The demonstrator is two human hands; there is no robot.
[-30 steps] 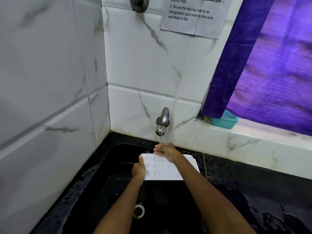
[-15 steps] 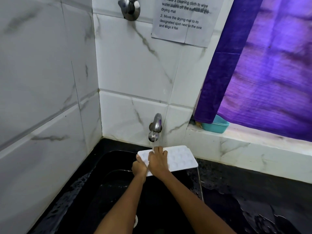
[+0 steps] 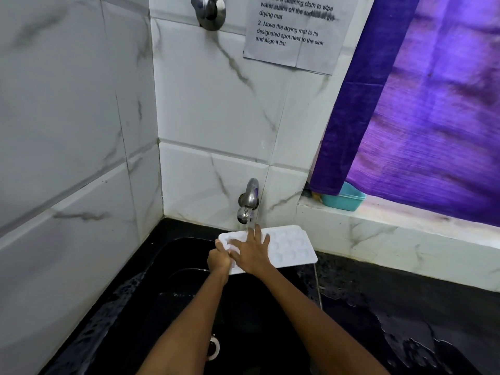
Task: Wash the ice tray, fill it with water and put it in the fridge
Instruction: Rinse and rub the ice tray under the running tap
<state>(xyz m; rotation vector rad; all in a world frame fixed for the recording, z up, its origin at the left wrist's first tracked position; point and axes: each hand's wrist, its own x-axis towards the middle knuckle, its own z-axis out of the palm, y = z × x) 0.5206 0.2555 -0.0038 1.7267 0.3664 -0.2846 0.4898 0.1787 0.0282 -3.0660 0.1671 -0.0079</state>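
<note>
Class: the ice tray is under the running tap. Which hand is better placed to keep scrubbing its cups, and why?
Probably the right hand: it lies flat with fingers spread over the ice tray beneath the tap, while the left hand grips the tray's near-left edge, steadying it.

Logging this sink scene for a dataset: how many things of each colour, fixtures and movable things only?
White: 2, ice tray, paper notice
Silver: 3, tap, wall knob, drain
Teal: 1, tub
Purple: 1, curtain
Total: 7
</note>
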